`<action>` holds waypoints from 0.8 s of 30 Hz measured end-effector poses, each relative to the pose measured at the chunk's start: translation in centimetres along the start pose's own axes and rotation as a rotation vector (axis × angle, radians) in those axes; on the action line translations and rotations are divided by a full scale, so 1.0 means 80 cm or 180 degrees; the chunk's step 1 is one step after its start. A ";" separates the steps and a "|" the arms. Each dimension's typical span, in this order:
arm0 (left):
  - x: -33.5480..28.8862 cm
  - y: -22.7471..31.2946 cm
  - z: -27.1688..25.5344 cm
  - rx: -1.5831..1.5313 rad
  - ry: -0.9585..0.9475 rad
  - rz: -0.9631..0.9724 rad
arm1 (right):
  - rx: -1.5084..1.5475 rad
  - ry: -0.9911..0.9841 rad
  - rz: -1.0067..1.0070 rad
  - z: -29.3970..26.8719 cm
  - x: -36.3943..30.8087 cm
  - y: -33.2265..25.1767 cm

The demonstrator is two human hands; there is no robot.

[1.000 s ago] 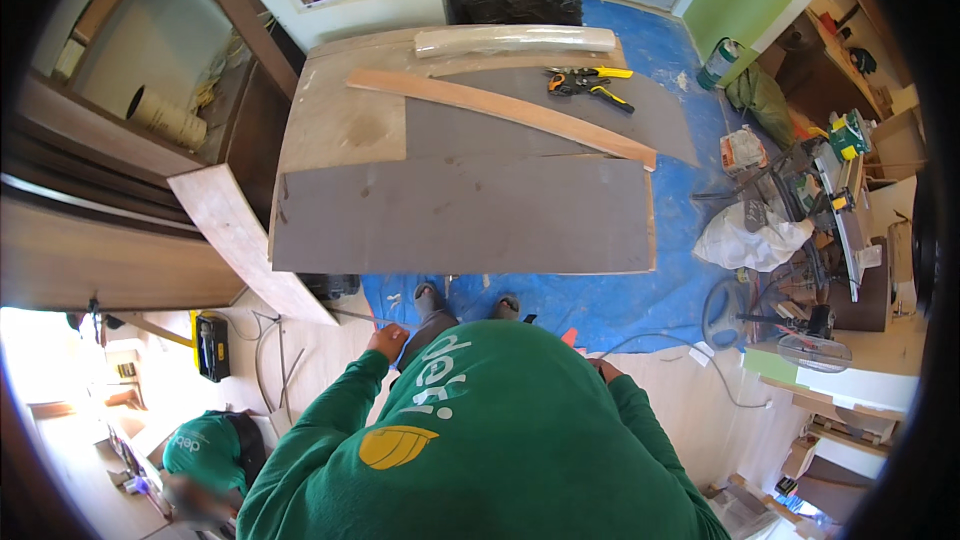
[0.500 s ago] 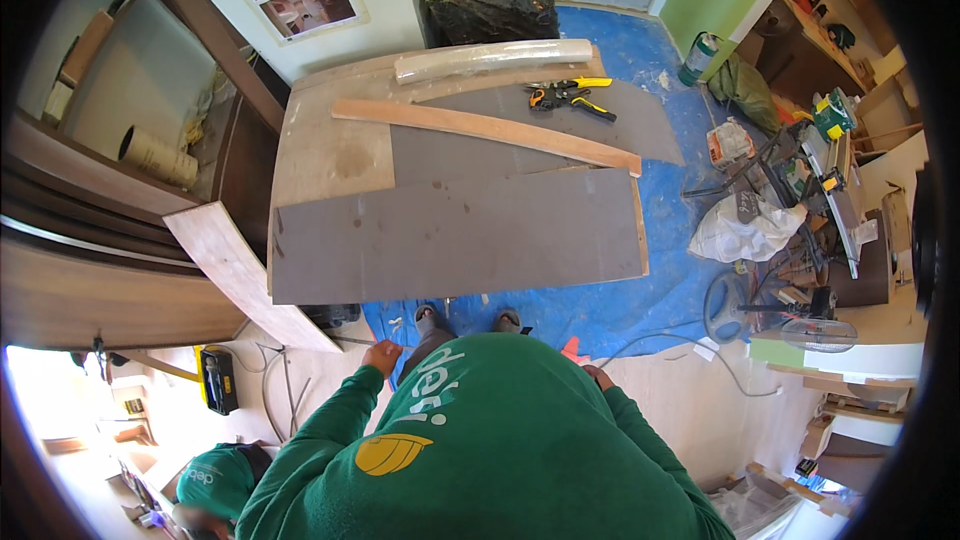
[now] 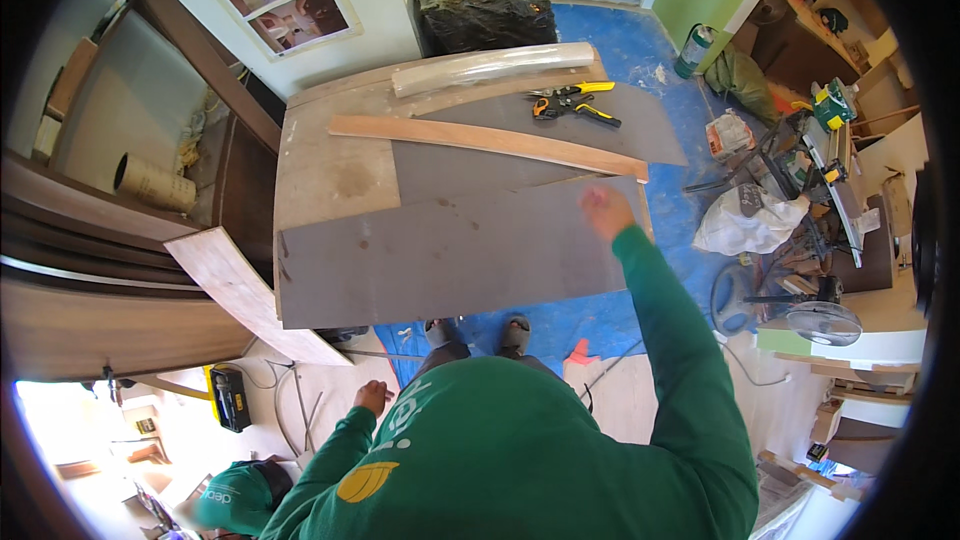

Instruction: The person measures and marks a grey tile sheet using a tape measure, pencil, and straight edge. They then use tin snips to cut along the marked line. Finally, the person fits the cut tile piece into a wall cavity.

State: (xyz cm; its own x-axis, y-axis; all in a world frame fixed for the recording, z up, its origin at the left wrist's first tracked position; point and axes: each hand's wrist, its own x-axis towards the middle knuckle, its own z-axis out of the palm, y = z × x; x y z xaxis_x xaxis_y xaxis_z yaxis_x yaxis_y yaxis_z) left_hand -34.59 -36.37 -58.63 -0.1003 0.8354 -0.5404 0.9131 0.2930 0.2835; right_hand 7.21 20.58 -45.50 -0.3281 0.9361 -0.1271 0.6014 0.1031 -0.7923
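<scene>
We take the front grey panel [image 3: 450,250] as our landmark: it is the long, dark sheet at the near side of the stack, and the thing closest to our right hand [image 3: 607,212]. That hand is over the panel's right end, arm stretched out, and it is too blurred for us to tell how far the fingers are open, whether they hold anything, or whether they touch the surface. Our left hand [image 3: 374,397] is off the panel's near edge, low beside the body, its fingers loosely curled; we see nothing in it but cannot rule out something small. Behind the panel a wooden strip [image 3: 490,145] lies aslant, its right end close to the panel's back right corner. Beyond the strip are hand tools [image 3: 568,102] with yellow and black handles, and, farther behind the panel, a plastic-wrapped roll [image 3: 492,68]. We judge the step in hand to be a one-handed reach across the panel, with no grip established that we can make out. A next move on the panel would call for steady fingers at its right edge and, given its length, the left hand's support at the other end.
</scene>
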 end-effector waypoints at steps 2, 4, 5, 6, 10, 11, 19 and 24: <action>-0.027 -0.004 0.009 -0.1472 0.0290 -0.0631 | -0.0651 0.0202 -0.0550 0.015 0.092 -0.029; -0.058 -0.020 0.029 -0.1382 0.0127 -0.1018 | -0.0999 0.0550 -0.0889 0.039 0.163 -0.044; -0.078 -0.027 0.045 -0.2124 0.0276 -0.1556 | -0.1240 0.0741 -0.0849 0.051 0.191 -0.048; -0.098 -0.035 0.062 -0.2746 0.0415 -0.2087 | -0.1357 0.0846 -0.0897 0.060 0.216 -0.052; -0.185 -0.066 0.118 -0.2553 0.0374 -0.2487 | -0.2185 0.0637 -0.0268 0.090 0.278 -0.065; -0.204 -0.071 0.129 -0.2519 0.0304 -0.2506 | -0.2491 0.0442 -0.0035 0.094 0.286 -0.067; -0.169 -0.095 0.067 -0.2120 0.0639 -0.1652 | -0.1041 0.1516 -0.0446 0.091 0.237 -0.104; 0.008 -0.034 -0.143 -0.1796 0.1866 -0.0217 | 0.1446 0.0667 -0.0198 0.089 0.063 -0.197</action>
State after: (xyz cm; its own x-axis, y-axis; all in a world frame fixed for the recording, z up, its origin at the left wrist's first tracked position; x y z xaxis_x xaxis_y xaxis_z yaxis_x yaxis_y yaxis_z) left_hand -41.66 -31.35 -50.68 -0.4818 0.8690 -0.1128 0.5767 0.4114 0.7058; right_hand -9.14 21.29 -37.93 -0.1718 0.9850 0.0141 0.1923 0.0476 -0.9802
